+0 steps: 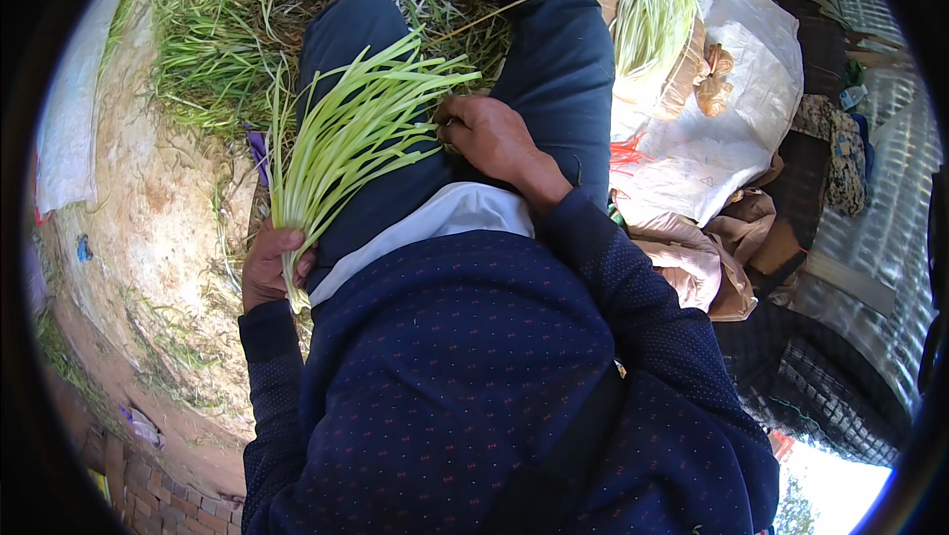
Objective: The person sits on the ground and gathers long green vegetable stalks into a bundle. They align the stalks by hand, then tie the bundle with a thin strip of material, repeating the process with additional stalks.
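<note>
My left hand (276, 257) grips a bunch of long, flat pale-green leaves (348, 138), probably garlic chives, around its whitish lower ends. The leaves fan out over my left thigh towards the upper right. My right hand (493, 136) is beside the leaf tips, above the gap between my thighs, with its fingers curled. Whether a leaf is pinched between those fingers cannot be made out. Under the bunch, dark trousers (563, 82) cover my legs, and a white cloth edge (474, 201) shows below my dark patterned top.
A heap of loose green leaves and straw (222, 53) covers the ground ahead. On the right, a second pale-green bunch (652, 16) lies by a white sack (749, 90). Red ties (626, 154) and crumpled brown wrapping (689, 253) are near my right leg. Corrugated sheeting (882, 238) stands beyond.
</note>
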`<state>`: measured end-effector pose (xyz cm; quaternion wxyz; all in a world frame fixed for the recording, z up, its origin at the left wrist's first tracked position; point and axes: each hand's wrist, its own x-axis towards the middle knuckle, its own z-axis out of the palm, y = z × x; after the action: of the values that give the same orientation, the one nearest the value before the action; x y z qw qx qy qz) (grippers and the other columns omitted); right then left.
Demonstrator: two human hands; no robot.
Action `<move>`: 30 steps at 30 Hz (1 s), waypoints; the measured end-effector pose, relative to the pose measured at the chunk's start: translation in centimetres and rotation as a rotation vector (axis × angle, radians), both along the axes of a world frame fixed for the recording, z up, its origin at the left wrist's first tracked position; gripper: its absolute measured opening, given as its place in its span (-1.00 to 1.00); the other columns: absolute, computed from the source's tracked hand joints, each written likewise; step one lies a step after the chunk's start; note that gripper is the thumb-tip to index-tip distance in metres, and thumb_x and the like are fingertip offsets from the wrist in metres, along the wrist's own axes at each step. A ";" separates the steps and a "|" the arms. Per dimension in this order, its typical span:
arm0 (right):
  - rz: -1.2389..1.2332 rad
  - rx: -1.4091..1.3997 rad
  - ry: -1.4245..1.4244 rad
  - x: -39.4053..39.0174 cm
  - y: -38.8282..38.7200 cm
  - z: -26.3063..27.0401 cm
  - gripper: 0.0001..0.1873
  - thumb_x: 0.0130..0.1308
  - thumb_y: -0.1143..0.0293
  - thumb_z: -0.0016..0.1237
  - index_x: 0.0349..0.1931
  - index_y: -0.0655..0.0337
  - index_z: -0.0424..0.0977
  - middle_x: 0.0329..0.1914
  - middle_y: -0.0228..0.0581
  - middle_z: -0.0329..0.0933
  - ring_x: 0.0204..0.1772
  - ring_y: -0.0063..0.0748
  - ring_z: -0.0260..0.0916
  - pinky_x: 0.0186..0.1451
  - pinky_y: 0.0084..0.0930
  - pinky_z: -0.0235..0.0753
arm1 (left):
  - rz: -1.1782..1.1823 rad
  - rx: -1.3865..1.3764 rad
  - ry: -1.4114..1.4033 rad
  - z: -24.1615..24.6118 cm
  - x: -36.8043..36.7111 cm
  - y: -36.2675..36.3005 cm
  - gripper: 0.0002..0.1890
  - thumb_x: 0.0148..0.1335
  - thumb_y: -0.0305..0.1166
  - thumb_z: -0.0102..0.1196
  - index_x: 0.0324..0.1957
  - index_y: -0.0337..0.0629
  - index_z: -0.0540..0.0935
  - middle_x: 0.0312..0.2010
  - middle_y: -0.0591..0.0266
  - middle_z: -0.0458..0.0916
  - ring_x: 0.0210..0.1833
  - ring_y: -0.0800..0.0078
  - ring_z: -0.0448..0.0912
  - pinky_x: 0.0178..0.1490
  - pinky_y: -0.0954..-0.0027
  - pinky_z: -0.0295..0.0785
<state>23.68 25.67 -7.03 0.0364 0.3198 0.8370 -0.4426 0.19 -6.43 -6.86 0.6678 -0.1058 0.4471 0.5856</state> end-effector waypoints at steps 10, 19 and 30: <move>0.002 0.020 0.025 0.1 -0.1 0.0 -0.74 0.40 0.32 0.15 0.00 0.21 0.70 -0.10 0.08 0.73 0.06 0.19 0.66 0.13 -0.04 0.60 | 0.021 -0.009 0.060 0.1 0.2 0.2 -0.63 0.23 -0.42 0.37 0.03 -0.38 0.62 -0.45 0.05 0.66 -0.66 0.35 0.59 -0.72 0.45 0.49; -0.001 -0.006 -0.027 -0.1 0.1 0.3 -0.70 0.36 0.29 0.16 0.02 0.18 0.73 -0.01 0.08 0.75 0.14 0.18 0.66 0.21 0.00 0.59 | 0.027 -0.064 0.105 0.2 0.2 0.1 -0.73 0.23 -0.38 0.36 -0.18 -0.44 0.68 -0.53 0.04 0.66 -0.68 0.35 0.60 -0.74 0.43 0.47; -0.003 0.031 -0.009 -0.1 0.0 -0.2 -0.72 0.35 0.28 0.16 -0.02 0.15 0.74 -0.04 0.06 0.75 0.12 0.20 0.66 0.18 0.02 0.60 | -0.017 -0.009 0.093 -0.9 -0.2 -0.6 -0.69 0.29 -0.29 0.36 -0.23 -0.43 0.68 -0.58 0.09 0.64 -0.70 0.41 0.58 -0.73 0.46 0.47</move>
<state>23.58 25.68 -7.18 0.0344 0.3235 0.8431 -0.4282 0.01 -7.01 -7.73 0.6508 -0.0776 0.4810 0.5824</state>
